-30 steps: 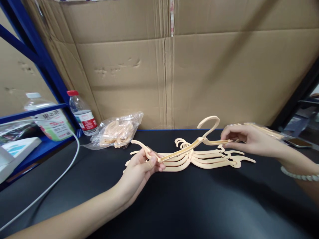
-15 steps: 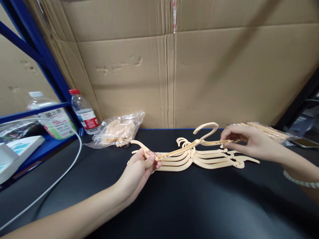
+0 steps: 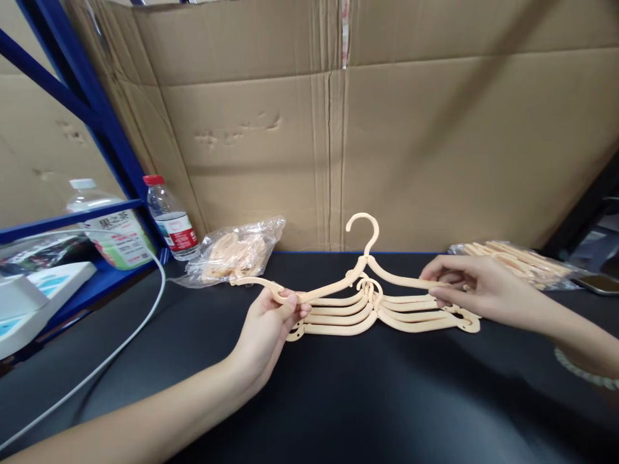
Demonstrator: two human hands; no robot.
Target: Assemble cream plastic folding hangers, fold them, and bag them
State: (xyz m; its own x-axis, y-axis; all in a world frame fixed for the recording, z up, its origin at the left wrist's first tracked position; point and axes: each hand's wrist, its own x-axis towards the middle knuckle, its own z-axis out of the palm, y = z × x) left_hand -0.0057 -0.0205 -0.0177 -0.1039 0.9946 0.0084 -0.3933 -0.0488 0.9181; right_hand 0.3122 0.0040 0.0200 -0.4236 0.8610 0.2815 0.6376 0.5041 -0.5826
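Observation:
A peach-coloured plastic clothes hanger [image 3: 338,283] is held up between both my hands, its hook pointing upward. My left hand [image 3: 271,328] pinches its left arm near the end, where a curved tip sticks out past the fingers. At the other side my right hand [image 3: 469,287] is closed on the right arm, and the fingers hide that end. Just below and behind the held one, several matching hangers [image 3: 338,320] lie in an overlapping row on the black table [image 3: 367,399].
A clear bag [image 3: 236,248] of peach parts lies at back left, beside a red-capped bottle [image 3: 174,222]. Another bag [image 3: 517,261] and a phone [image 3: 602,282] are at right. A white cable [image 3: 130,332] crosses the left side. Cardboard [image 3: 261,142] stands behind.
The held hanger has turned over: its hook swung from the right to upright, and its smooth face now shows. Both hands still grip it. The camera view shifted slightly.

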